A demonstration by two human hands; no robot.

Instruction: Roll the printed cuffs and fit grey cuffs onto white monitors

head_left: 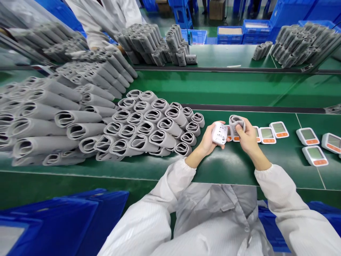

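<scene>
My left hand (pixel 209 139) is closed around a white device (pixel 220 133), whose back side with small dark marks faces up. Just to its right, my right hand (pixel 247 135) grips a rolled grey cuff (pixel 236 122) between thumb and fingers. The two held items are close together above the green table (pixel 229 167). Beyond my right hand lie several white monitors with grey screens and orange buttons, among them one (pixel 279 129) near the hand and another (pixel 315 155) farther right. A big pile of rolled grey cuffs (pixel 145 129) lies left of my left hand.
More cuff stacks stand on the far shelf (pixel 221 57), at its left and right. A person's white sleeve (pixel 102 21) reaches in at the upper left. Blue crates (pixel 229 35) stand behind; blue bins (pixel 66 220) sit below the table's front edge.
</scene>
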